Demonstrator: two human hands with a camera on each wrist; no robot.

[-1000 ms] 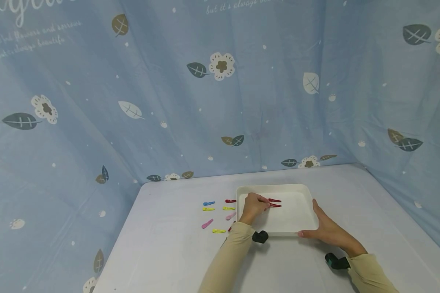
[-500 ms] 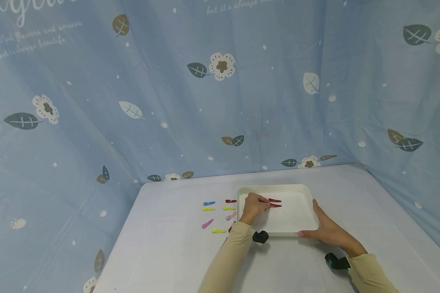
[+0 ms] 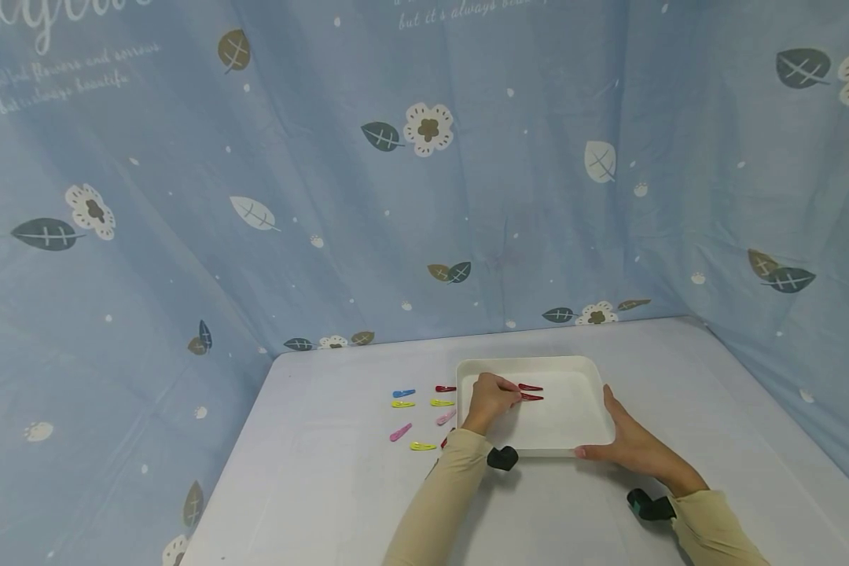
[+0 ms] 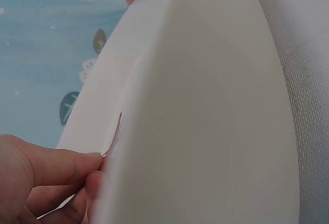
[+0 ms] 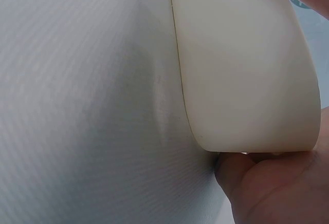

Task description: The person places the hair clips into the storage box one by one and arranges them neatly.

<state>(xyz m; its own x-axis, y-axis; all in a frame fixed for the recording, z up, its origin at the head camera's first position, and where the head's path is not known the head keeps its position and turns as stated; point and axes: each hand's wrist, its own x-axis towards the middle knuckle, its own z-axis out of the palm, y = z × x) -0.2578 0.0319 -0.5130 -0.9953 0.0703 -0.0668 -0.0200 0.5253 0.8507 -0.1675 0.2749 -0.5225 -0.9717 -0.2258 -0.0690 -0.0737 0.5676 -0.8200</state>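
Lay that red hair clip (image 3: 533,397) flat
Left fingers (image 4: 67,167) pinch its end, maybe touching down; right fingers (image 3: 619,413), spread, should brace the white tray (image 3: 569,424), lower right.

1. Here's the left sleeve (image 3: 439,499), plain beige, long, fairly close-fitting!
2. And there's the right sleeve (image 3: 714,528), matching beige, creased in folds.
3. Look, a stubby black device (image 3: 502,457) beside that left sleeve!
4. Right side now: second black device (image 3: 656,509), marked with a green patch (image 3: 635,505).
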